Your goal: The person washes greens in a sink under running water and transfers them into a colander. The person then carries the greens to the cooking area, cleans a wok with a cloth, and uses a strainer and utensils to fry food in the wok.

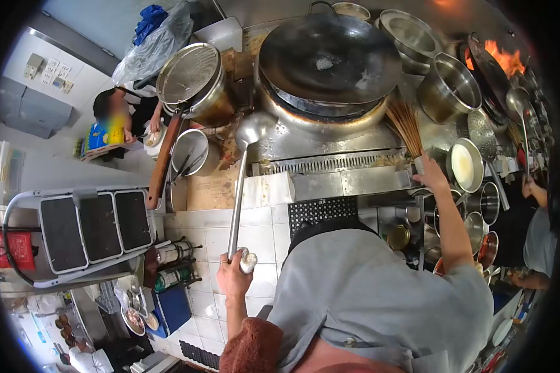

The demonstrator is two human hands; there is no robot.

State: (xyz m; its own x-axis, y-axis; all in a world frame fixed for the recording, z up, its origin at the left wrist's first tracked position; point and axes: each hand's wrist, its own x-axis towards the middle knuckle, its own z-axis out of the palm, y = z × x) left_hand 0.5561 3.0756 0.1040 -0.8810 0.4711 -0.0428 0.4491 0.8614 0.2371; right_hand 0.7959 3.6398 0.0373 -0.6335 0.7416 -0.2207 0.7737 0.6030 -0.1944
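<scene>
My left hand [235,278] is closed round the wrapped end of a long steel ladle [239,180]; its bowl rests near the stove edge, left of the burner. My right hand [432,174] grips the base of a bamboo wok brush [404,126]. The brush's bristles point up and left, at the lower right rim of the burner. A large dark wok [330,59] sits on that burner, wet inside, with small pale patches of glare or liquid. Below the wok runs a slotted metal drain [336,163].
A mesh strainer [190,71] lies over a pot at left, its wooden handle sticking out. A steel pot [449,87] stands right of the wok. Flames [505,59] rise at a far-right burner, where another person's arm [535,191] reaches in. Someone stands at upper left.
</scene>
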